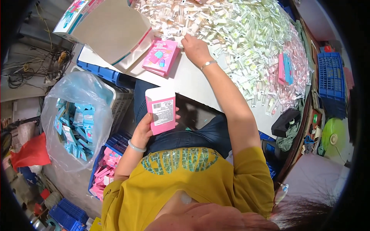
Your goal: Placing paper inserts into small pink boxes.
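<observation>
Head view: left hand [144,129] grips a pink box [162,109]; right hand [196,49] fingertips hidden in small packets [239,34], grip unclear.

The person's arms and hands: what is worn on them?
Both forearms are bare, with short yellow sleeves ending above the elbows. The left hand has a pale, smooth bangle at its wrist. The right hand has a thin silvery bracelet. No gloves on either.

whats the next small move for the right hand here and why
Probably pinch one small clear-wrapped packet from the heap. The right hand rests at the pile's edge with fingertips on the packets, while the left hand holds an upright pink cardboard box over the lap.
</observation>
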The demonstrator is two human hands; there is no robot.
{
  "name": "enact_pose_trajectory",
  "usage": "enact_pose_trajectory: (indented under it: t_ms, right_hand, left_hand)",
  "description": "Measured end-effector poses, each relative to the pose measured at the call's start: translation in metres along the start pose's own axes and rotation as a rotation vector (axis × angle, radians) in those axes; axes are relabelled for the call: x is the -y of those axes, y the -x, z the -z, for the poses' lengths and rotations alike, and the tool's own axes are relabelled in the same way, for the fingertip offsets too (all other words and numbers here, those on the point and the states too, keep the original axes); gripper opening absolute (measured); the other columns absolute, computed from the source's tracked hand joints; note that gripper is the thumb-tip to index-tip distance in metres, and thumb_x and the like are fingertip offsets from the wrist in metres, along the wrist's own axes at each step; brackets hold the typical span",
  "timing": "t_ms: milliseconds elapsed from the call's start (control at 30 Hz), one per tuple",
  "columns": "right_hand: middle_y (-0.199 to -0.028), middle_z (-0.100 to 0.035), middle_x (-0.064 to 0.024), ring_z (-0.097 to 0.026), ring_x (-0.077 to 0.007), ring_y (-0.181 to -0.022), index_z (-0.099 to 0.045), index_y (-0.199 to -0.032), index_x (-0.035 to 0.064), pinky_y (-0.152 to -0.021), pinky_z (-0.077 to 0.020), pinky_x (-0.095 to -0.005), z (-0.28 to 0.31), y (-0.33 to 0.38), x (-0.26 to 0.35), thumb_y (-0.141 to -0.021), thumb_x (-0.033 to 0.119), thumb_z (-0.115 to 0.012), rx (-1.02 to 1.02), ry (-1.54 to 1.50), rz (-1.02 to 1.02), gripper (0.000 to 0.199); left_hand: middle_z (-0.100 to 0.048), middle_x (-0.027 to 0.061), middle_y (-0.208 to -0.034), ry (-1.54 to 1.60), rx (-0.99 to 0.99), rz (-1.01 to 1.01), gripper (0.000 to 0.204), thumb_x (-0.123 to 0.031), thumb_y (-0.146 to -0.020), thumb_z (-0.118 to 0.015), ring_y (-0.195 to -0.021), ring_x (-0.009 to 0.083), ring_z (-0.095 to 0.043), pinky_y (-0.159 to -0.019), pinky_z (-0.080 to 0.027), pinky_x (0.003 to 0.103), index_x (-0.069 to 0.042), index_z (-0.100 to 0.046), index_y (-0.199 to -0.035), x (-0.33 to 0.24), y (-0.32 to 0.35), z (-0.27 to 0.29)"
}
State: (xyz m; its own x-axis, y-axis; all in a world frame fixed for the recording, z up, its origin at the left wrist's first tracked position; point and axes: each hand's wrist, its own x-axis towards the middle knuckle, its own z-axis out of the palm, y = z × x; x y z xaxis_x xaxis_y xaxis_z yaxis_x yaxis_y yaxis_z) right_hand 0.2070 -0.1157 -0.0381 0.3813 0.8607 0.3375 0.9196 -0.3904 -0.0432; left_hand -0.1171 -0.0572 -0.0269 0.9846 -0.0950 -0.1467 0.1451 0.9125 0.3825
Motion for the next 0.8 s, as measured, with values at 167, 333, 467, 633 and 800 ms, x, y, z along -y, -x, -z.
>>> enact_pose_trajectory:
  t_ms: [167, 333, 467, 633, 800]
  right_hand:
    - [-0.089, -0.056, -0.0074, -0.061, -0.0276, -0.083, -0.058, -0.091, 0.0089, -0.069, -0.0522, -0.0412, 0.029, 0.040, 0.015, -0.077, 0.010, -0.061, 0.148, -0.190, -0.087, 0.015]
    - [-0.094, -0.056, -0.0085, -0.061, -0.0296, -0.083, -0.062, -0.101, 0.0117, -0.069, -0.0513, -0.0419, 0.055, 0.030, 0.014, -0.078, 0.008, -0.057, -0.015, -0.250, -0.105, 0.024]
    - [-0.095, -0.054, -0.0095, -0.060, -0.0292, -0.084, -0.063, -0.109, 0.0162, -0.068, -0.0511, -0.0414, 0.045, 0.002, -0.004, -0.077, 0.005, -0.057, -0.016, -0.247, -0.199, 0.034]
    - [-0.094, -0.053, -0.0079, -0.059, -0.0286, -0.085, -0.063, -0.105, 0.0150, -0.070, -0.0500, -0.0405, 0.026, 0.004, -0.022, -0.076, 0.005, -0.060, 0.059, -0.133, -0.080, 0.031]
    - [-0.094, -0.053, -0.0077, -0.059, -0.0283, -0.086, -0.062, -0.103, 0.0139, -0.072, -0.0492, -0.0394, 0.052, 0.031, -0.019, -0.077, 0.008, -0.060, 0.074, -0.192, -0.170, 0.027]
  left_hand:
    - [-0.041, 0.0257, -0.140, -0.011, -0.022, -0.012, 0.085, -0.049, -0.084, -0.065, -0.122, 0.0396, -0.050, -0.099, -0.045, 0.051, 0.003, -0.031, -0.143, 0.001, 0.002, 0.011]
    - [-0.041, 0.0253, -0.141, -0.035, -0.001, 0.036, 0.085, -0.048, -0.085, -0.064, -0.122, 0.0385, -0.051, -0.099, -0.045, 0.050, 0.003, -0.030, -0.143, 0.003, -0.002, 0.023]
    - [-0.042, 0.0243, -0.140, -0.064, 0.029, -0.064, 0.086, -0.047, -0.083, -0.067, -0.121, 0.0377, -0.052, -0.098, -0.046, 0.049, 0.003, -0.030, -0.143, -0.012, -0.016, 0.010]
    - [-0.045, 0.0223, -0.137, -0.246, 0.008, -0.107, 0.087, -0.043, -0.080, -0.071, -0.121, 0.0361, -0.052, -0.099, -0.046, 0.047, 0.003, -0.031, -0.142, -0.033, -0.034, 0.002]
    - [-0.045, 0.0223, -0.137, -0.306, 0.039, -0.063, 0.090, -0.044, -0.078, -0.072, -0.119, 0.0358, -0.053, -0.099, -0.046, 0.046, 0.004, -0.030, -0.142, -0.031, -0.036, 0.002]
